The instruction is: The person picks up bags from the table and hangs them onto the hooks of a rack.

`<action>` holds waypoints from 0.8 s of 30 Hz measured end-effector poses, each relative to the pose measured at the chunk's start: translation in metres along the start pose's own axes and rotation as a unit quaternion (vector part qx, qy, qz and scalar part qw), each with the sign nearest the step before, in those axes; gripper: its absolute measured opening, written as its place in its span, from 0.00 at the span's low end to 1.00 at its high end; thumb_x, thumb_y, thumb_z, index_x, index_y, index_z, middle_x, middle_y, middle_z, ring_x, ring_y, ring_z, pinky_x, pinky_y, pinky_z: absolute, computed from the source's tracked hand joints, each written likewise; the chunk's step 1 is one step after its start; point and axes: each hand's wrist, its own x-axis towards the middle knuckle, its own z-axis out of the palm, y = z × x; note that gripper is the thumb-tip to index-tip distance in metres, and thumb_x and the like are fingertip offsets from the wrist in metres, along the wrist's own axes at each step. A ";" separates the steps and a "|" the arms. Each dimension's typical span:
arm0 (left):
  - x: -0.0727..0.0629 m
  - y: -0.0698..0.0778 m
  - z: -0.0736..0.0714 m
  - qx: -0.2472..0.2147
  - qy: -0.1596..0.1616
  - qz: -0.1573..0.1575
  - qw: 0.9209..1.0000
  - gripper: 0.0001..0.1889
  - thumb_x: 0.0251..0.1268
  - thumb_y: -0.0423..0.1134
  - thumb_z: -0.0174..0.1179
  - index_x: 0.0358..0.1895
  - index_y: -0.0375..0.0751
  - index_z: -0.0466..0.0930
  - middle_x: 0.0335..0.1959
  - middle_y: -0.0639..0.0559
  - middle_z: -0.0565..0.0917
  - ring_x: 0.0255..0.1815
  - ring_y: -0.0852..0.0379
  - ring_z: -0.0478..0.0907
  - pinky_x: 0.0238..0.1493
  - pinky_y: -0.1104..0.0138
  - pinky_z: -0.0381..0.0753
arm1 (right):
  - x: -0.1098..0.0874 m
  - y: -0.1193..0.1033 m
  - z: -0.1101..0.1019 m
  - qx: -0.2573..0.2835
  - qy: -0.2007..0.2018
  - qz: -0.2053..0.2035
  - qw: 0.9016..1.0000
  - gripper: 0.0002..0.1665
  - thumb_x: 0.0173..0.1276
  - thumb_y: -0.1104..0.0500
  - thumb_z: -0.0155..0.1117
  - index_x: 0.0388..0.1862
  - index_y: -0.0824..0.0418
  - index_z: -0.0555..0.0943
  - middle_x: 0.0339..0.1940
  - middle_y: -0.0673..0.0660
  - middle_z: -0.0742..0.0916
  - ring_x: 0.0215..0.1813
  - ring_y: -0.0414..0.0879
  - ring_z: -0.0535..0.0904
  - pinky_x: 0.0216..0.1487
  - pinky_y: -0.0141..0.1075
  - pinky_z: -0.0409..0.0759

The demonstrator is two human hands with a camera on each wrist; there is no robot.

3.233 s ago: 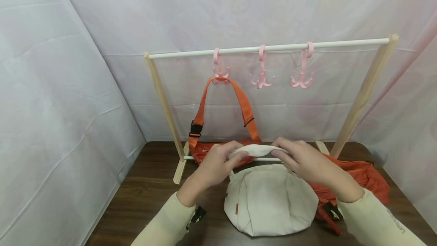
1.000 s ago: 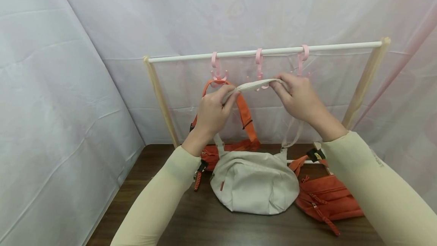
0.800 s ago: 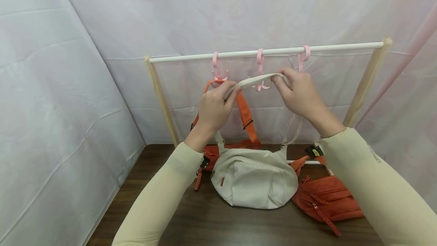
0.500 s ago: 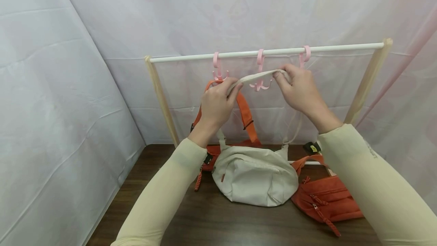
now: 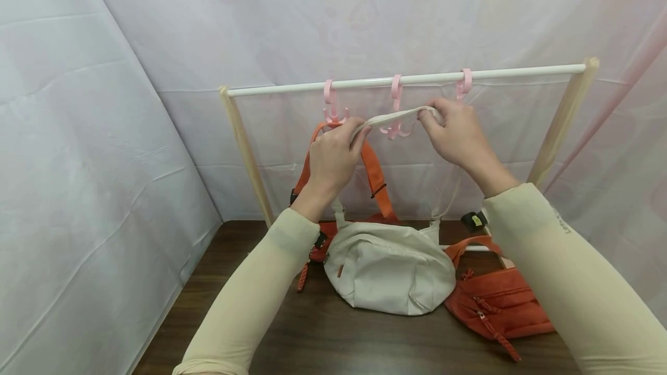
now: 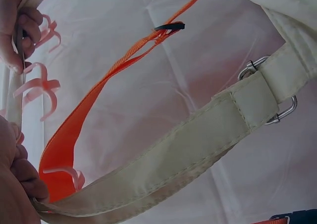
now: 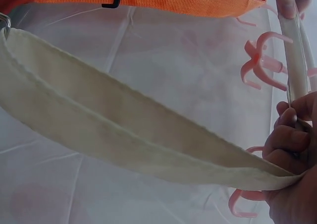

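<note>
Both hands pinch the strap [image 5: 393, 116] of a cream crossbody bag [image 5: 391, 271], the left hand [image 5: 333, 158] lower than the right hand [image 5: 458, 135]. The stretch of strap between them runs just in front of the middle pink hook [image 5: 395, 131]. Below hangs the bag's body, close over the table. Metal rings [image 6: 286, 114] join strap and bag in the left wrist view. From the right wrist view, the strap [image 7: 124, 144] falls doubled away from the fingers. Behind the left hand, an orange bag's strap [image 5: 374, 172] loops over the left pink hook [image 5: 333, 113].
A white rail [image 5: 365, 82] on wooden posts [image 5: 563, 126] carries the hooks; the right hook [image 5: 465, 83] is partly hidden by the right hand. Another orange-red bag [image 5: 505, 302] lies on the brown table [image 5: 323, 346] beneath the right arm. White cloth [image 5: 104, 161] encloses the table.
Both hands have lifted the strap from low over the table to hook height, and the cream bag has shifted up and left in view. Over the last half second almost nothing moves.
</note>
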 end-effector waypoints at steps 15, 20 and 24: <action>-0.003 -0.004 0.003 0.007 -0.017 -0.019 1.000 0.13 0.83 0.50 0.59 0.53 0.47 0.87 0.19 0.55 0.77 0.15 0.56 0.67 0.18 0.64 0.64 | 0.007 0.004 0.004 -0.010 -0.047 0.015 0.999 0.23 0.82 0.52 0.49 0.53 0.61 0.89 0.26 0.58 0.77 0.25 0.51 0.67 0.30 0.45 0.65; -0.004 -0.007 0.006 0.013 -0.023 -0.025 0.999 0.14 0.83 0.51 0.58 0.51 0.46 0.87 0.17 0.55 0.72 0.14 0.55 0.65 0.17 0.64 0.62 | 0.008 0.007 0.007 -0.011 -0.062 0.014 0.998 0.23 0.83 0.51 0.49 0.55 0.62 0.88 0.26 0.57 0.77 0.26 0.52 0.67 0.32 0.46 0.65; -0.006 -0.008 0.008 0.017 -0.029 -0.030 0.999 0.14 0.83 0.51 0.58 0.50 0.44 0.86 0.17 0.54 0.72 0.14 0.55 0.66 0.17 0.65 0.62 | 0.008 0.009 0.009 -0.018 -0.060 -0.001 0.998 0.23 0.83 0.53 0.49 0.53 0.64 0.88 0.24 0.56 0.76 0.25 0.51 0.67 0.31 0.46 0.65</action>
